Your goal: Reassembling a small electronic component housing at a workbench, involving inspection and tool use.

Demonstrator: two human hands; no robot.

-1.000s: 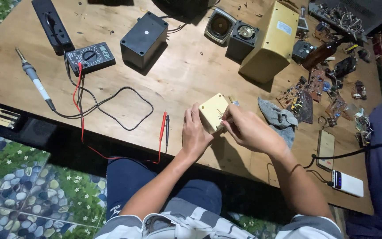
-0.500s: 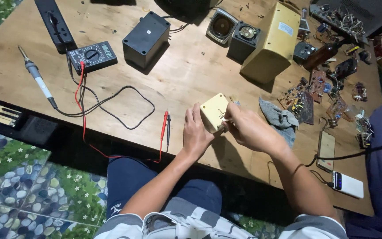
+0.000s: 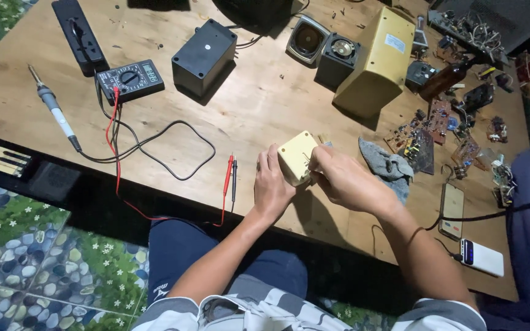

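At frame centre, our left hand [image 3: 272, 187] grips the small cream plastic box [image 3: 297, 157] above the tabletop [image 3: 246, 122]; right hand [image 3: 341, 178] fingers pinch its edge. We brace firmly and work gently.

A single camera, worn on the person's head, looks steeply down and forward over the brown wooden bench [image 3: 265, 116]. It sits close above the person's forearms and lap. The bench's near edge runs slantwise across the frame, with pebble-patterned floor [image 3: 26, 263] showing at lower left. No second view shares the scene.
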